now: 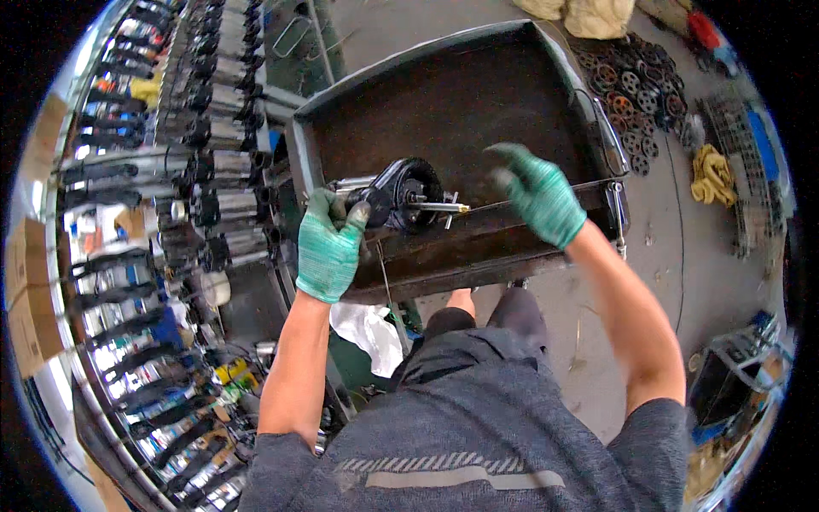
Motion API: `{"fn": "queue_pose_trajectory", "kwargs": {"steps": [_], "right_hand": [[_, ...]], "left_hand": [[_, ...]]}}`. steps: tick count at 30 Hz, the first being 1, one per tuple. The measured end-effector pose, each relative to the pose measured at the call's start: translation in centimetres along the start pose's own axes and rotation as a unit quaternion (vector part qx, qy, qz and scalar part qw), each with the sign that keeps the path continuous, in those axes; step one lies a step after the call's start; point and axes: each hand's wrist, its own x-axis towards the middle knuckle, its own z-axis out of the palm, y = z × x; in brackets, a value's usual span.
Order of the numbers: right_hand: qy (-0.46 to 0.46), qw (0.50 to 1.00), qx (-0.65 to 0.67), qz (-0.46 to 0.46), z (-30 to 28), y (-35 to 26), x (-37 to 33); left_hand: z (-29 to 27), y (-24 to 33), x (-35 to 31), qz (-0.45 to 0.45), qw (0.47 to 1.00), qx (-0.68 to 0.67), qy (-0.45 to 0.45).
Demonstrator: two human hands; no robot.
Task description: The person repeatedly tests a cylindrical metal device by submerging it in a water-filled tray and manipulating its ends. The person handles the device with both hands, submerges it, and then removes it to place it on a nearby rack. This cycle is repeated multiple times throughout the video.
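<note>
Wheel assembly [415,196] above tray [444,98], racked parts [226,128] left, disc pile [631,94] on floor [644,205] right

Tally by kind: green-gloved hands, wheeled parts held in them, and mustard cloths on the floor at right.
Green-gloved hands, left hand and right hand: 2
Wheeled black part, in the left hand: 1
Mustard cloth: 1
Total: 4

Head-worn fisheye view, facing down, close range
</note>
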Motion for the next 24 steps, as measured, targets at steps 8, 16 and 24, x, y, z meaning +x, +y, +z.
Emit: {"fn": "queue_pose_trajectory", "kwargs": {"steps": [8,16,24], "right_hand": [[-0.118,0.985,0.013,0.122,5.3,-6.5,-4.3],[-0.173,0.960,0.047,0.216,4.8,-0.3,-9.0],[-0.227,0.908,0.122,0.329,3.2,2.8,-11.2]], "left_hand": [[0.9,3.0,-6.3,0.019,0.997,0.027,0.074],[6.2,3.0,-9.8,-0.122,0.992,-0.038,-0.009],[10.6,0.1,-11.0,-0.150,0.987,-0.017,-0.056]]}}
